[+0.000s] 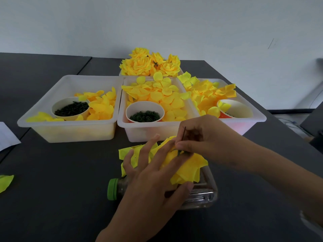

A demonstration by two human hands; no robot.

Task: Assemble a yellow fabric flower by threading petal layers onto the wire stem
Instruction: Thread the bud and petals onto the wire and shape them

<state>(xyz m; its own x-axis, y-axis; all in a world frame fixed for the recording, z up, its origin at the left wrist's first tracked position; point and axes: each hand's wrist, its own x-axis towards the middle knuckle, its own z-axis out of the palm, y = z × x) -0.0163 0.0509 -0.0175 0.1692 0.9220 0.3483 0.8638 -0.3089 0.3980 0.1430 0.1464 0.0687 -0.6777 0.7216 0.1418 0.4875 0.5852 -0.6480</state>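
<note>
- Head view, near centre: the left hand (150, 170) lies flat with fingers spread over a stack of yellow fabric petal layers (185, 167), pressing them down on a clear plastic bottle with a green cap (201, 194) that lies on its side on the dark grey table (61, 172).
- Head view, just right of the left hand: the right hand (201, 137) pinches a thin dark wire stem (183, 135) between thumb and fingertips; the stem stands nearly upright, its lower end meeting the petal layers at a small green part. Whether the stem already passes through the layers cannot be told.
- Judged step: threading a petal layer onto the stem. To do it well, the left fingers should hold the fabric taut around the centre hole while the right hand keeps the stem straight and pushes along its axis; a tilted push may bend the wire or tear the fabric.
- Head view, far: three translucent white plastic bins hold loose yellow petals. The left bin (43, 110) and the middle bin (125, 95) each contain a paper cup of small dark green parts (145, 112); the right bin (258, 116) has a tilted paper cup.
- Head view, farthest centre: finished yellow fabric flowers (150, 63) are heaped behind the bins.
- Head view, near left edge: a single yellow-green petal (6, 182) lies on the table, well apart from the work.
</note>
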